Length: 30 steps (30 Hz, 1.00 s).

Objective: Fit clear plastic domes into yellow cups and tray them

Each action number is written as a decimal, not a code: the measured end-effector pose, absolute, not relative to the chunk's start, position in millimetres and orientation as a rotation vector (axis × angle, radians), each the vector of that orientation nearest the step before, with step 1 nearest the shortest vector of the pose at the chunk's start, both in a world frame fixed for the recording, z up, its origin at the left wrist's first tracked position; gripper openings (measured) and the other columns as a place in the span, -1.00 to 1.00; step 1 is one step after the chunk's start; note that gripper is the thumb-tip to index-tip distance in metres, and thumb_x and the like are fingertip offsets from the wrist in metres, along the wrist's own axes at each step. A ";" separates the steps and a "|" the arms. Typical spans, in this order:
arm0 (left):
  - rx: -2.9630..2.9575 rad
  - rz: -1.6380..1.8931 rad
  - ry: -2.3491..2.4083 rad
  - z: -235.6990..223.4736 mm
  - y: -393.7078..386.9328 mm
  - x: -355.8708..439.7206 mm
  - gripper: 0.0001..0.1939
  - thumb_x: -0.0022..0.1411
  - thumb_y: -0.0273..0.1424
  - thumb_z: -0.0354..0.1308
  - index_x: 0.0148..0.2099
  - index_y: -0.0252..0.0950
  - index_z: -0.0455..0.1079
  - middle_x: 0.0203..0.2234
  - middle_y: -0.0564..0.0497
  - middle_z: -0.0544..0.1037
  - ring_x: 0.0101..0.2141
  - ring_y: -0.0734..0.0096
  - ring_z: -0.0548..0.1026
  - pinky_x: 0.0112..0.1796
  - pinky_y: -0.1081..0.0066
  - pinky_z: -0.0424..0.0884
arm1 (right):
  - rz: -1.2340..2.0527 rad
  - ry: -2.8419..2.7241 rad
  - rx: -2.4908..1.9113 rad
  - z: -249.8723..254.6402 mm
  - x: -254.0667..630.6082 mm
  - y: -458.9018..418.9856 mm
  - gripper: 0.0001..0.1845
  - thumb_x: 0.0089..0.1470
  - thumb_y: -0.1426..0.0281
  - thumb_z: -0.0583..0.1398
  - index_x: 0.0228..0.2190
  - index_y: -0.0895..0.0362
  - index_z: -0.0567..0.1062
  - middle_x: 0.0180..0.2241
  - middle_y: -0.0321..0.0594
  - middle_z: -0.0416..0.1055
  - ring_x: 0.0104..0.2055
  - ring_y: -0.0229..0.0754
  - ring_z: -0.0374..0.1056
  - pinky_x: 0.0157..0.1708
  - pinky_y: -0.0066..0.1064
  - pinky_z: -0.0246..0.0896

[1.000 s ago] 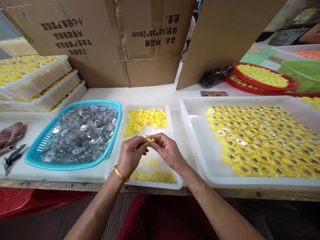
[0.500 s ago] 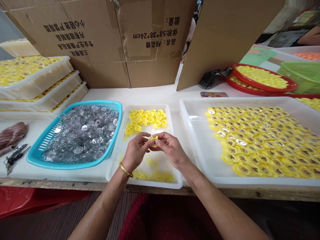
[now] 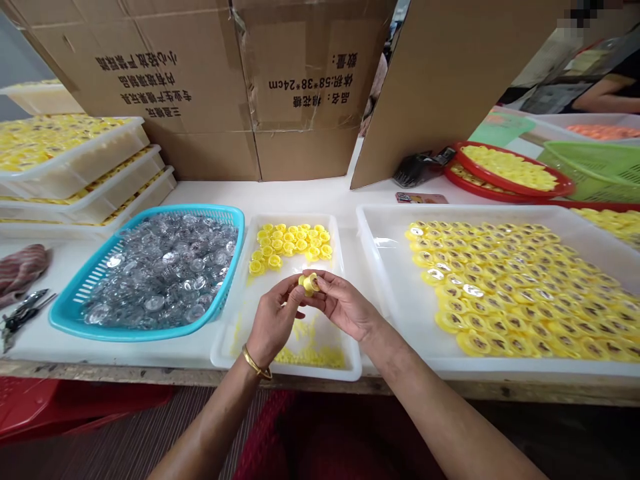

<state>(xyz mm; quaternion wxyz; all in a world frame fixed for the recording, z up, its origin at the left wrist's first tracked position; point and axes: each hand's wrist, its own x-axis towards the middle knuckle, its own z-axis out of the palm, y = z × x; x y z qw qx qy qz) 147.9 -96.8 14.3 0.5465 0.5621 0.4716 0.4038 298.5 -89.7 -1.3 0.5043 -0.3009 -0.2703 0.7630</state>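
Note:
Between the fingertips of both hands is a small yellow plastic piece (image 3: 309,285), held over a shallow white tray (image 3: 227,340). My left hand (image 3: 277,313) pinches it from the left, with a gold bangle (image 3: 257,363) on that wrist. From the other side my right hand (image 3: 345,305) grips it, fingers closed. The fingers partly cover the piece, so its full shape is hidden. Several yellow cup-like pieces (image 3: 289,248) lie in the tray's far half. Small yellow bits (image 3: 310,357) are scattered near its front edge.
At left stands a blue basket (image 3: 145,337) of clear plastic discs, with stacked trays (image 3: 115,157) behind. A wide white tray (image 3: 395,320) at right holds rows of yellow pieces. Cardboard (image 3: 200,150) walls off the back. Red plates (image 3: 565,187) and another person's arm (image 3: 600,93) are farther right.
The yellow piece has been turned in my fingers and shows more now. My right hand has opened its palm upward a little. The view has shifted slightly.

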 end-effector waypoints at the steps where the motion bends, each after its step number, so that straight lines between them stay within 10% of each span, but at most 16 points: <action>1: 1.360 0.959 1.156 14.5 -97.8 149.0 -0.54 0.21 -0.13 0.09 0.02 -0.34 0.40 -0.26 -0.09 0.56 -0.34 0.35 0.51 -0.43 0.42 0.50 | 1.835 -0.653 -0.732 -1.9 297.3 -91.0 -0.76 0.01 0.35 0.29 -0.22 0.13 0.51 -0.28 -0.24 0.51 -0.25 -0.27 0.44 -0.11 -0.35 0.34; 30: 1.454 0.968 1.282 19.5 -115.4 159.7 -0.64 0.21 -0.13 0.07 -0.28 -0.34 0.48 -0.55 0.01 0.51 -0.55 0.43 0.44 -0.51 0.47 0.40 | 1.723 -0.552 -0.854 9.0 289.3 -122.5 -0.63 -0.14 0.29 0.38 -0.26 0.18 0.52 -0.39 -0.28 0.46 -0.37 -0.27 0.40 -0.20 -0.30 0.28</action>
